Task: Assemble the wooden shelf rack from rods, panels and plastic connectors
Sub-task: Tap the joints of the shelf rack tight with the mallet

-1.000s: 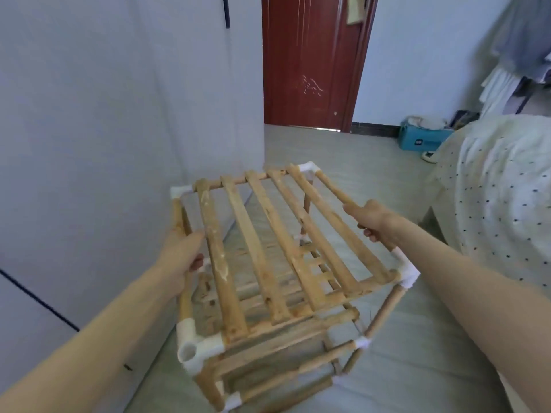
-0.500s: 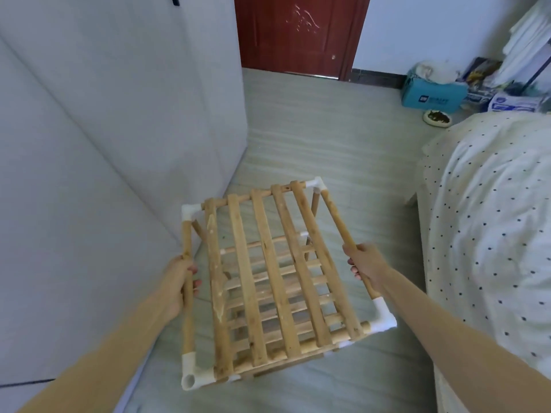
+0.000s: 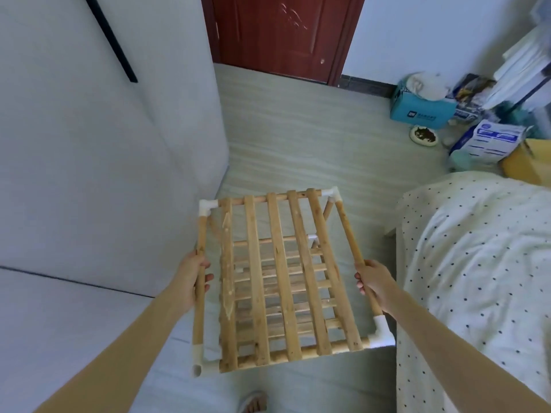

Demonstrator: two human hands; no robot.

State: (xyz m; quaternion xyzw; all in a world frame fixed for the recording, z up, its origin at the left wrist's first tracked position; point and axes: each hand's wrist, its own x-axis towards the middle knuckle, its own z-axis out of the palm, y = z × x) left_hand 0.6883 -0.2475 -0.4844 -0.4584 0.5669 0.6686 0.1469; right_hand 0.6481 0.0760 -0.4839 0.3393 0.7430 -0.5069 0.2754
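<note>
The wooden shelf rack (image 3: 280,281) stands upright in front of me, seen from above. Its top panel of several slats is framed by round rods with white plastic connectors (image 3: 380,335) at the corners. Lower slatted tiers show through the gaps. My left hand (image 3: 190,278) grips the left side rod about midway along it. My right hand (image 3: 374,283) grips the right side rod at about the same height. The rack's feet are hidden beneath it.
A white wardrobe (image 3: 89,159) runs close along the left. A bed with a dotted sheet (image 3: 477,278) sits close on the right. A red door (image 3: 286,34) is ahead, with boxes (image 3: 417,111), packages and a small dish (image 3: 423,135) at the far right. My sandalled foot (image 3: 253,402) shows below.
The rack has gone down and levelled out between wardrobe and bed, and my view has tilted downward. Both hands keep their hold on the side rods.
</note>
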